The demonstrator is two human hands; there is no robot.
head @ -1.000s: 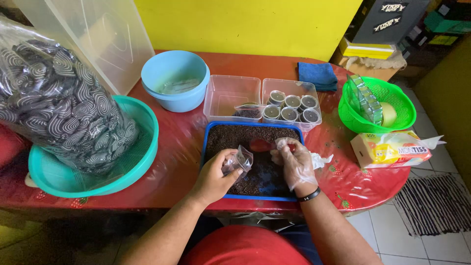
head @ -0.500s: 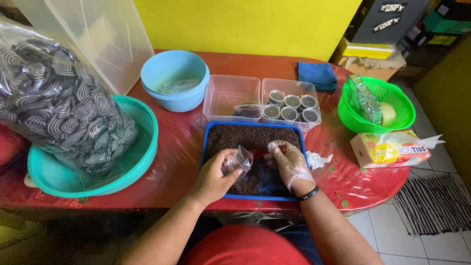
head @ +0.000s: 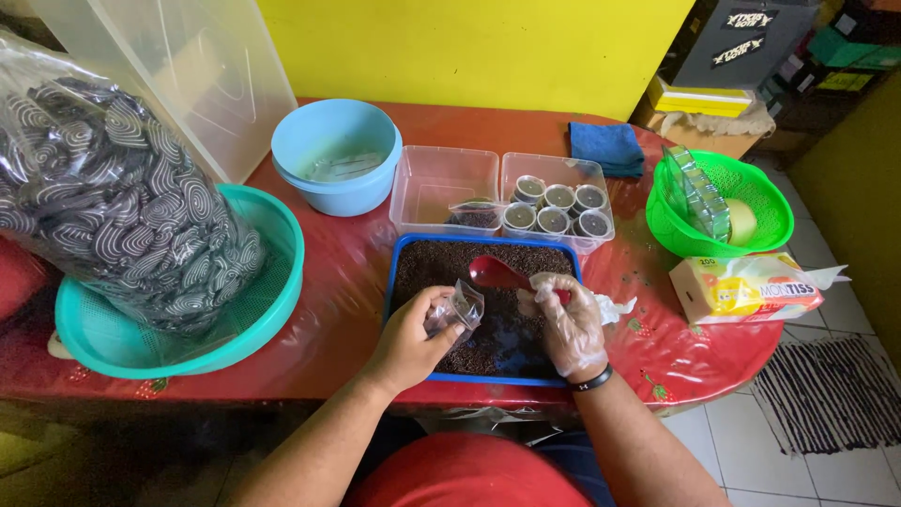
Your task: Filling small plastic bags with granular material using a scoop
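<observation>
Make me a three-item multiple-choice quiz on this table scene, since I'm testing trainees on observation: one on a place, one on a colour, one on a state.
1. Where does the blue tray of dark grains lie?
A. In the green basket
B. On the red table in front of the person
C. Inside the light blue bowl

2. What colour is the spoon?
A. Red
B. White
C. Yellow

3. How is the right hand?
A. Bare
B. In a clear plastic glove, holding the spoon
C. Resting flat on the table

Answers: 1 B, the tray sits on the red table below both hands. 2 A, its bowl shows red over the grains. 3 B, wrinkled film covers the fingers gripping the handle.
</observation>
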